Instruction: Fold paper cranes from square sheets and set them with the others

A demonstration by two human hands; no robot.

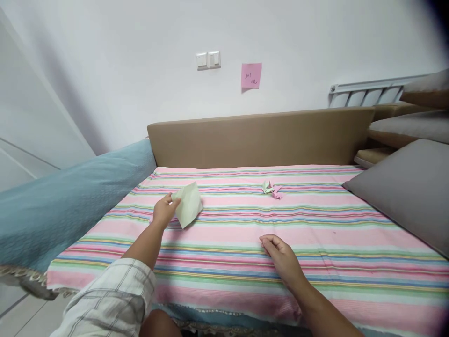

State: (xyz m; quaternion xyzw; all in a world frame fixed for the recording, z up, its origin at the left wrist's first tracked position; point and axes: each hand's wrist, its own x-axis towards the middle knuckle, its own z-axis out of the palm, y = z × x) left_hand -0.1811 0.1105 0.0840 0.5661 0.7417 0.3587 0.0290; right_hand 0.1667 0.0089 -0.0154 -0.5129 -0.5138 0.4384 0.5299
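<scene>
My left hand pinches a pale green square of paper by its left edge and holds it tilted above the striped cloth. A bit of pink shows beneath that hand, mostly hidden; I cannot tell what it is. My right hand hovers over the cloth to the right, its thumb and fingers pressed together, with nothing visible in them. Farther back lie two small folded paper figures, a pale green one and a pink one, touching each other.
A brown padded backrest runs along the wall. Grey cushions are stacked at the right, and a blue-covered armrest stands at the left. On the wall are light switches and a pink sticky note with handwriting.
</scene>
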